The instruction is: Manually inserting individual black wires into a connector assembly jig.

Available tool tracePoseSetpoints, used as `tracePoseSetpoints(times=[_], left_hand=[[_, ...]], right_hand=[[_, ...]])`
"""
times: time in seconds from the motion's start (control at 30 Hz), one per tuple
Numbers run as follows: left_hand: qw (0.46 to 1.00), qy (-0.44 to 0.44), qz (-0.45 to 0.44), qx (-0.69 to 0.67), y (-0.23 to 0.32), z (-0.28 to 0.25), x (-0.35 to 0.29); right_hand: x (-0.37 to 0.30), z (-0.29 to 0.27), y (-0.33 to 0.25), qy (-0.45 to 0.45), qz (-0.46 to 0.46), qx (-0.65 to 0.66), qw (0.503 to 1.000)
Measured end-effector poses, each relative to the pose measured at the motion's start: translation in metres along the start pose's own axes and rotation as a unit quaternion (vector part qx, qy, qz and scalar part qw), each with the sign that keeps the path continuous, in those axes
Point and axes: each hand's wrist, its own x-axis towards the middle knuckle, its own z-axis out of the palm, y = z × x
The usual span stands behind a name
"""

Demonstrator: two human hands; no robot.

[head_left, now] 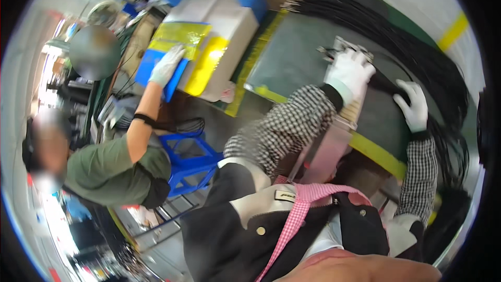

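Note:
My left hand (350, 73), in a white glove, is closed over a bundle of black cables (383, 82) on the dark green work table (292, 47). Just beyond its fingers lie metal cable ends (342, 46), partly covered by the hand. My right hand (414, 105), also gloved, is farther right, thumb and fingers apart beside the same bundle. A long, thick heap of black cables (386, 28) curves along the table's far side and down past my right hand.
To the left, a person's gloved hand (168, 65) rests on a blue and yellow sheet atop a white box (235, 36). A blue stool (190, 159) stands below. Yellow tape (378, 154) lines the table's near edge, beside a pale metal fixture (326, 149).

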Motion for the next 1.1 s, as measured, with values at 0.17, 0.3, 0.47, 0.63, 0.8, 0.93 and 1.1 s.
tracePoseSetpoints(times=[0.17,0.3,0.47,0.63,0.8,0.93,1.1], left_hand=[[0.998,-0.009,0.015,0.060,0.000,0.005,0.005],[0.998,0.057,0.018,0.016,0.003,0.000,-0.001],[0.973,-0.116,0.133,-0.147,0.045,-0.068,-0.039],[0.956,-0.213,0.187,-0.072,0.062,-0.076,-0.085],[0.982,-0.158,0.101,-0.012,0.063,-0.057,-0.080],[0.995,-0.080,0.065,-0.011,0.065,-0.049,-0.074],[0.997,0.007,0.025,-0.074,0.042,-0.049,-0.073]], right_hand=[[-0.002,-0.002,0.000,-0.002,0.030,-0.037,0.999],[-0.011,-0.002,0.005,0.002,0.014,-0.063,0.998],[-0.020,-0.001,0.009,0.016,0.008,-0.087,0.996],[-0.014,0.004,0.005,0.055,-0.011,-0.143,0.988],[-0.004,0.013,0.006,0.011,0.080,-0.176,0.981],[-0.005,0.019,0.007,0.059,0.076,-0.213,0.972],[-0.002,0.023,-0.023,0.153,-0.058,-0.206,0.965]])
